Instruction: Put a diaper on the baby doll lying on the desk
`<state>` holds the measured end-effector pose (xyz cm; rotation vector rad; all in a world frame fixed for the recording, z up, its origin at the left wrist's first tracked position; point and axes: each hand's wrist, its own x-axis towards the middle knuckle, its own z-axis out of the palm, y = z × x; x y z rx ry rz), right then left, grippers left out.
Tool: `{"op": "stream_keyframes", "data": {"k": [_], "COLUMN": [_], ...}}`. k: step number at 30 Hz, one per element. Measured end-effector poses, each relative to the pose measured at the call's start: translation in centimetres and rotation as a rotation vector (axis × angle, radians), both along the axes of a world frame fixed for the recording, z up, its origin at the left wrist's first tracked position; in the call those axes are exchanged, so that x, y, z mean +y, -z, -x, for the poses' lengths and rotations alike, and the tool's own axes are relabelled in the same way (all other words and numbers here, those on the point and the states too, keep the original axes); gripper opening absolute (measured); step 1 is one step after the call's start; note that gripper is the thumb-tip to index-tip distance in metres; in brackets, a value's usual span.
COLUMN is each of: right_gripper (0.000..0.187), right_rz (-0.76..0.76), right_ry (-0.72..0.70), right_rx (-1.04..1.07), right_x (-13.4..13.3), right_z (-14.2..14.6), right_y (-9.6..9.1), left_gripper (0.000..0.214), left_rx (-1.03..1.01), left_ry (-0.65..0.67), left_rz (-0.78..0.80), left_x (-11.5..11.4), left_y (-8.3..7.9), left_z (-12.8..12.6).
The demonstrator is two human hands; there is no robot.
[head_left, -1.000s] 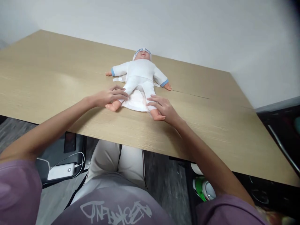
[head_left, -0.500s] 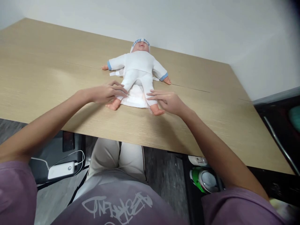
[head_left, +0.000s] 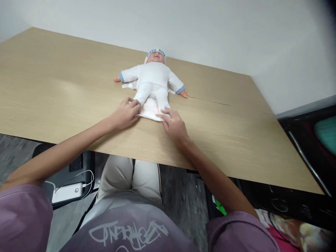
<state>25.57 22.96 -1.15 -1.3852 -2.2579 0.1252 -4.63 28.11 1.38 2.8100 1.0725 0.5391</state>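
Note:
A baby doll [head_left: 153, 78] in a white suit with blue cuffs and a cap lies on its back on the wooden table [head_left: 65, 91], head toward the wall. A white diaper [head_left: 150, 111] is spread under its hips and legs. My left hand [head_left: 125, 113] is closed around the doll's foot on the left side. My right hand [head_left: 173, 124] covers the foot on the right, its fingers curled over the lower leg at the diaper's edge.
A white wall rises right behind the table. Under the table are my light trousers, a white power bank [head_left: 67, 192] with a cable on a dark seat, and a green-and-white object [head_left: 219, 208] on the floor. Dark furniture stands at the right.
Both hands slid down from the doll's lower legs and closed over its feet, drawing nearer each other. The view shifted a little.

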Motion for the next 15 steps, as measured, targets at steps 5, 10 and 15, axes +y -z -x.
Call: {"op": "stream_keyframes", "data": {"k": [5,10,15], "right_gripper": [0.035,0.026,0.022], "right_rz": [-0.048,-0.145,-0.225], "right_ry": [-0.040,-0.024,0.030], "right_rx": [0.085,0.177,0.348], "right_x": [-1.9,-2.8,1.0], "right_z": [-0.2,0.4,0.8], "right_y": [0.1,-0.4,-3.2], "left_gripper": [0.020,0.022,0.018], "left_rx": [-0.051,-0.093,-0.250], "left_ry": [-0.027,-0.131,-0.168], "left_rz": [0.072,0.146,0.175], "left_x": [-3.0,-3.8,0.2], "left_y": [-1.2,-3.2,-6.5], "left_z": [0.4,0.2,-0.9]}}
